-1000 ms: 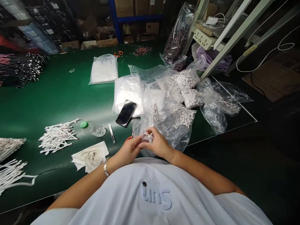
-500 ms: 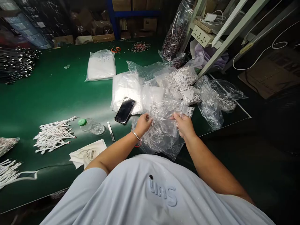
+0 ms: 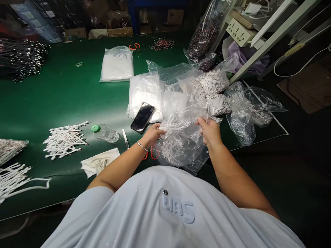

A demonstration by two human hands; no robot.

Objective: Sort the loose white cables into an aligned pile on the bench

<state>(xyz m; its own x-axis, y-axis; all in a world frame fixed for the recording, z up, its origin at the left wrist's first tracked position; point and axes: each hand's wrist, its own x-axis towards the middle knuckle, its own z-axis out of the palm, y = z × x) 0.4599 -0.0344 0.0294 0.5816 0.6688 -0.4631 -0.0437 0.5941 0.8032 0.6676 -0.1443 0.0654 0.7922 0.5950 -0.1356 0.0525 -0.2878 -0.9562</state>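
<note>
"Where are your hands right now?"

"My left hand (image 3: 152,135) is grasping the clear plastic bag (image 3: 182,150) lying on the green workbench (image 3: 64,103), and my right hand (image 3: 210,131) is gripping its other side."

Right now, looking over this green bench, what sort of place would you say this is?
Most likely a small workshop for hand packing: a long green work bench, heaps of white strip-shaped parts, clear plastic bags of similar parts, and cardboard cartons stacked behind.
</note>
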